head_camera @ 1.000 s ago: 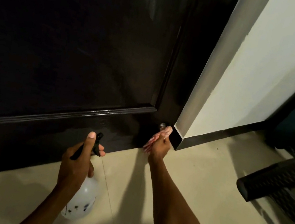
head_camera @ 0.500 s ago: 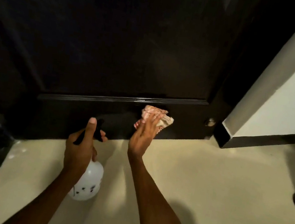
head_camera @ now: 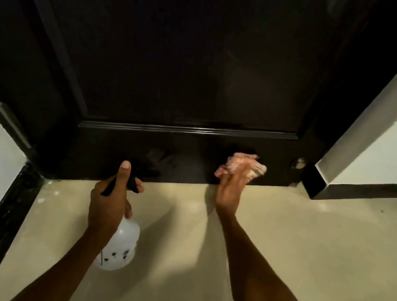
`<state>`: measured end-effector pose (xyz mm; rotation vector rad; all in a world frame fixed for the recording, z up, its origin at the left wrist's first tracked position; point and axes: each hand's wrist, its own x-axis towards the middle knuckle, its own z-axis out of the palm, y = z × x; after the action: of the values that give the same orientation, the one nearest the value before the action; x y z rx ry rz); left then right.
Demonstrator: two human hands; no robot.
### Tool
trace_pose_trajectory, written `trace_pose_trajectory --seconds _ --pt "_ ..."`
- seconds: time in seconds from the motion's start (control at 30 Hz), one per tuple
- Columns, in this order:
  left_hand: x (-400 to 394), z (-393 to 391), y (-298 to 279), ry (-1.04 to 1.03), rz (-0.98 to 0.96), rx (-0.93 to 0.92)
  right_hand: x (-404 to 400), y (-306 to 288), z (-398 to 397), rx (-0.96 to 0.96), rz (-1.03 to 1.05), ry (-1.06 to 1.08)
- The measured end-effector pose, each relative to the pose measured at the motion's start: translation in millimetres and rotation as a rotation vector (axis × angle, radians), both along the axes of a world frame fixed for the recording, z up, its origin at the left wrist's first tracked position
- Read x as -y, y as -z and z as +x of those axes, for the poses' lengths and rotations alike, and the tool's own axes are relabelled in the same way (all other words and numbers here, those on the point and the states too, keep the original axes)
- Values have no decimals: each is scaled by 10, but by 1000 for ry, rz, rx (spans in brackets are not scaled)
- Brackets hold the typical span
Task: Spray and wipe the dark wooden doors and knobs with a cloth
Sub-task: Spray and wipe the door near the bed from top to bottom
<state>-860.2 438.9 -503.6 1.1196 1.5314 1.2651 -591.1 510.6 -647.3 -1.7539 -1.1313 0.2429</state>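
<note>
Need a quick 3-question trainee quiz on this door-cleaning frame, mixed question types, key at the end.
1. True or false: the right hand presses the pink cloth on the door's bottom rail.
2. What does the left hand grip? A) white spray bottle B) brush C) sponge
3. Fill in: the small metal fitting near the door's lower corner lies to the ____ of the cloth.

Key: 1 true; 2 A; 3 right
</note>
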Motion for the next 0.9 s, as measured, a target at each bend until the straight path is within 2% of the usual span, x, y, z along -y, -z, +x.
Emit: trace_pose_trajectory --seconds 0.07,0.1,0.17,0.27,0.33,0.43,0.5,0.53,0.6,0.67,0.77,0.9 --pt "-14 70 12 18 -6 36 -26 -205 211 -365 38 164" --pt "-27 98 13 25 -16 54 -49 -291 263 -488 45 214" --pt "-53 124 19 33 -29 79 -115 -392 218 -637 85 287" --pt "-53 102 21 51 -16 66 -298 -378 -155 -719 144 333" --pt "-53 15 44 33 -9 35 -375 -328 -578 -852 97 281" --pt "-9 -160 89 -3 -5 -35 -301 -275 -1306 -979 -40 0" --pt "19 -257 89 -37 -11 -69 -357 -249 -1616 -1036 -62 -24" --pt "29 -292 81 -51 -14 -84 -403 -231 -1697 -1061 -45 36" --pt "33 -337 84 -76 -18 -100 -450 -106 -1715 -1052 -7 89" --pt "38 -346 110 -78 -24 -91 -266 -277 -1608 -1017 74 41" --pt "67 -278 187 -47 -32 -52 -211 -263 -1105 -975 76 98" --pt "54 -53 254 -25 -54 7 -408 -176 -100 -1084 172 433"
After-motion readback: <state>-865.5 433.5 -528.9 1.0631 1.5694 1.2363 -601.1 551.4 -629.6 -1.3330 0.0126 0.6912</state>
